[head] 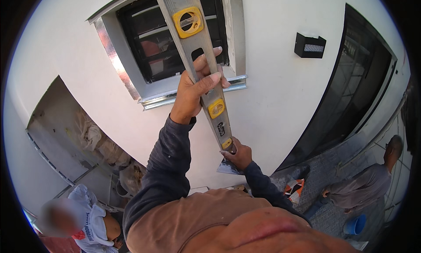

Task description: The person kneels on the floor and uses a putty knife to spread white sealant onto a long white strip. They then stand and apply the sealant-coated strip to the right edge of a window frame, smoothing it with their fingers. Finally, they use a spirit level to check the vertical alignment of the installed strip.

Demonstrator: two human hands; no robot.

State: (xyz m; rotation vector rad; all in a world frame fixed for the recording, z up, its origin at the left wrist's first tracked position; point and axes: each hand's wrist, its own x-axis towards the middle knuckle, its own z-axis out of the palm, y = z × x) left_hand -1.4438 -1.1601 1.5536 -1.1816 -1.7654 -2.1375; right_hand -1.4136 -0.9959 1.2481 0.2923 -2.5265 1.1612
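Note:
A long metal spirit level (212,88) with yellow vial housings is held up in front of the white wall, its upper part across the louvred window (154,42). My left hand (200,85) grips it around its middle, thumb on the front face. Lower down, my right hand (240,154) holds the bottom end, together with a wide-bladed putty knife (229,167) whose blade points down. A shiny metal profile (159,101) runs along the window's lower edge, behind the level. Another metal strip (116,62) lines the window's left side.
A black wall lamp (309,45) and a dark glass door (345,88) are at right. One person (361,187) stands lower right near a blue bucket (355,224); another person (95,220) is lower left. Plastic-wrapped material (105,144) lies in the left recess. An orange-and-white bag (294,190) rests on the paving.

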